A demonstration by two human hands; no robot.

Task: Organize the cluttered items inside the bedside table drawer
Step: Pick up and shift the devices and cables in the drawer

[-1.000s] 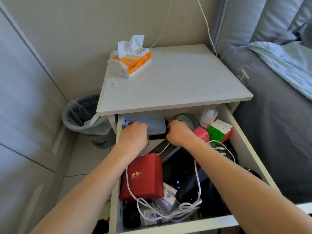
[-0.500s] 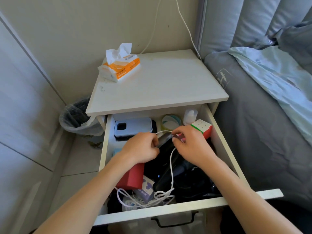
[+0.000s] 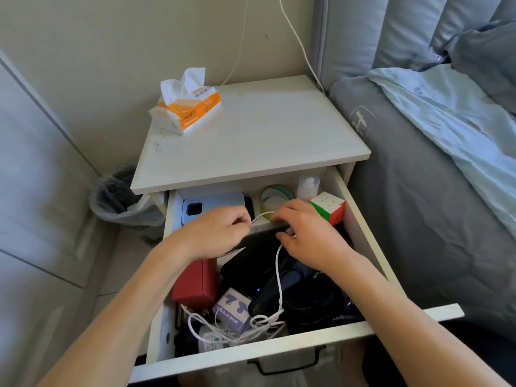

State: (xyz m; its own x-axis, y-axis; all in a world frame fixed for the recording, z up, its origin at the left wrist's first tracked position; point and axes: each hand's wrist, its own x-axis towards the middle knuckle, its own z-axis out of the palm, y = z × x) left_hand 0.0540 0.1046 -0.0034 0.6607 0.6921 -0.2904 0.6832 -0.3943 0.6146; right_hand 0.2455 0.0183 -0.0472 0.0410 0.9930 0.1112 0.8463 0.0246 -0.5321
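Drawer mostly unsorted: white cable tangled near front, boxes jumbled. Left hand fingers pinch cable; right hand fingers curled on dark flat item. Sorting barely begun.

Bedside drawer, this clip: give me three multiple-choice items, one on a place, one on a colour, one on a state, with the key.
1. Where does the puzzle cube sit in the drawer?
A. back right corner
B. front left corner
C. on the tabletop

2. What colour is the box beneath the left forearm?
A. blue
B. red
C. yellow

3. What is the left hand doing?
A. lying flat on the tabletop
B. hanging idle outside the drawer
C. curled in a grip on a dark flat object, with the white cable at its fingertips

Key: 1 A, the cube is against the right wall beside the small bottle. 2 B, its lid and side are plainly red. 3 C, the fingers curl around the object's left end while the right hand holds the other end.
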